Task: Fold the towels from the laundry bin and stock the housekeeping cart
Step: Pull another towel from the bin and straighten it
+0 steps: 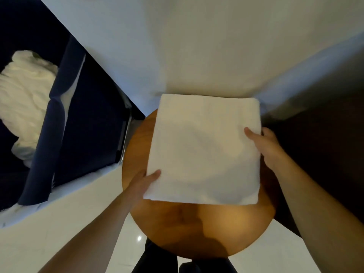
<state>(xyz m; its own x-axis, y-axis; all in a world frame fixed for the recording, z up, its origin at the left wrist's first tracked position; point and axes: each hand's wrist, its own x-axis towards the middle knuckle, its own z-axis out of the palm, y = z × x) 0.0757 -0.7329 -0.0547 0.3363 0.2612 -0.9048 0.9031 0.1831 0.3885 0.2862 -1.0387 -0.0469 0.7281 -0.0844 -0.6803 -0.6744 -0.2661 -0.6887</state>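
I have a folded white towel (202, 152) lying flat over a round wooden table (197, 229) right in front of me. It is folded to a neat rectangle, a little longer than wide, and its long axis runs away from me, tipped slightly to the right at the far end. The far short edge reaches past the table's rim toward the pale wall (197, 46); the near short edge lies across the middle of the tabletop, leaving the near part of the wood bare. The towel's near-left corner juts out past the table's left side.

My left hand (141, 184) grips the towel at its near-left edge: the thumb lies on top of the cloth and the fingers go under it, out of sight. My right hand (266, 146) grips the right long edge about halfway along, thumb on top, the other fingers curled round the edge and mostly hidden.

To my left stands a dark blue bin (59, 123) with a heap of rumpled white towels (27, 89) in it, well apart from the table. The floor (59, 223) under me is pale and glossy.
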